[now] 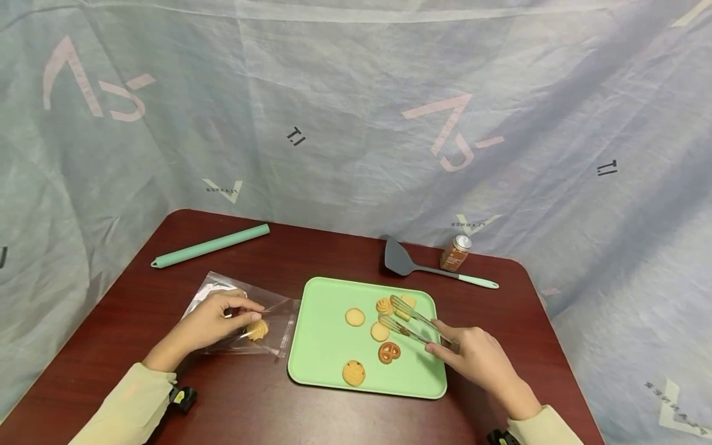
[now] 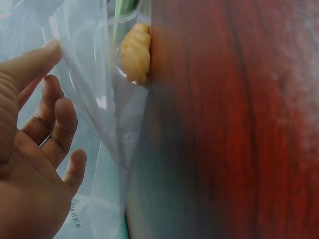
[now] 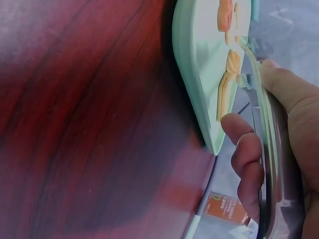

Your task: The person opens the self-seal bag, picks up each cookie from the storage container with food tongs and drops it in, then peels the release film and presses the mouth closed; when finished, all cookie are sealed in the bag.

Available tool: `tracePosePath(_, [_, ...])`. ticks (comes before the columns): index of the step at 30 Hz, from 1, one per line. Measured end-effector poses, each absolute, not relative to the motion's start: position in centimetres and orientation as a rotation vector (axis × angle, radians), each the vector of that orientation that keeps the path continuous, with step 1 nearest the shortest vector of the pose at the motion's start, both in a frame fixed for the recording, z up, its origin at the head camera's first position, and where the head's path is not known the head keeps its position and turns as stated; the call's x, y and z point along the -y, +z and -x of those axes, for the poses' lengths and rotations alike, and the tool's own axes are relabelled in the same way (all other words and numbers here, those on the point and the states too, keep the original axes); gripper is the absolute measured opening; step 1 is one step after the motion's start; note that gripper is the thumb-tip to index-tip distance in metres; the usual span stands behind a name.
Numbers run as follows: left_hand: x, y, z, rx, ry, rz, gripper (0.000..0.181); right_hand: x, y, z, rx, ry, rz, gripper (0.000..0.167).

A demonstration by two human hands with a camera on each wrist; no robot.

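My left hand [image 1: 219, 318] pinches the upper film of a clear plastic bag [image 1: 280, 307] lying left of the tray. Inside the bag sits a ridged swirl cookie [image 1: 256, 330], also seen in the left wrist view [image 2: 135, 54]. My right hand [image 1: 475, 355] grips metal tongs [image 1: 425, 322], their spread tips over the cookies at the right of a light green tray [image 1: 319, 358]. Around the tips are a swirl cookie [image 1: 384, 306], a square cookie [image 1: 408, 301], a plain round cookie [image 1: 380, 332] and a pretzel cookie [image 1: 389, 353]. Whether the tongs touch any cookie, I cannot tell.
Another round cookie [image 1: 355, 317] and a speckled cookie [image 1: 353, 373] lie farther left on the tray. Behind are a green rolling pin [image 1: 211, 246], a grey spatula [image 1: 399, 259] and a spice jar [image 1: 455, 253]. Printed cloth [image 1: 334, 154] hangs beyond the wooden table [image 1: 250, 395].
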State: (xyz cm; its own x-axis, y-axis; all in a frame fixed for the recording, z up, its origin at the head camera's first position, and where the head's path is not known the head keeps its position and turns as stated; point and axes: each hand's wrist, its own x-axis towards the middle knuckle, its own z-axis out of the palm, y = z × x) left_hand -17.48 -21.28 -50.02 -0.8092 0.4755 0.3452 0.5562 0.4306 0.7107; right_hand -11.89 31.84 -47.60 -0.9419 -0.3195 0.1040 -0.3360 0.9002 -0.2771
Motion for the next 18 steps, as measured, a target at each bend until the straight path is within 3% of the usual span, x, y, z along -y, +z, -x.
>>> tracePosePath(18, [21.3,-50.3,17.6,2.588,-1.301,0.914,0.012,-30.6,-47.6,13.0,2.957,0.418,-0.555,0.057])
